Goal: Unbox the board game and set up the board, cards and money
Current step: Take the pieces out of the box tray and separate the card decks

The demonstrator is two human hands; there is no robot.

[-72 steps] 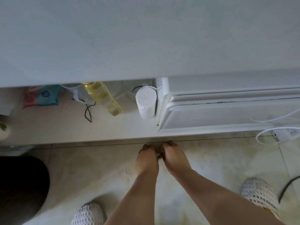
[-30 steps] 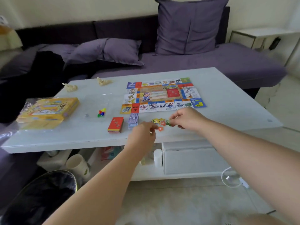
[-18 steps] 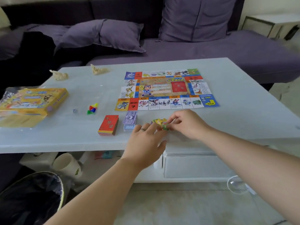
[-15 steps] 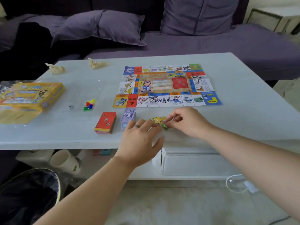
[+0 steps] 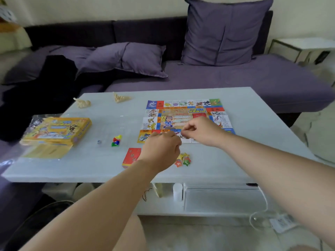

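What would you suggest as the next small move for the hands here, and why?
Probably lower the left hand and right hand to tidy the star tokens: they lie heaped loosely near the stacked red cards, and both hands hover near the board's front edge.

board point(image 5: 183, 113) flat on table; red cards point(image 5: 130, 156) stacked near edge.

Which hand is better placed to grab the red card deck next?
Left, probably. The left hand hovers right beside the red card deck; the right hand is farther away, over the board.
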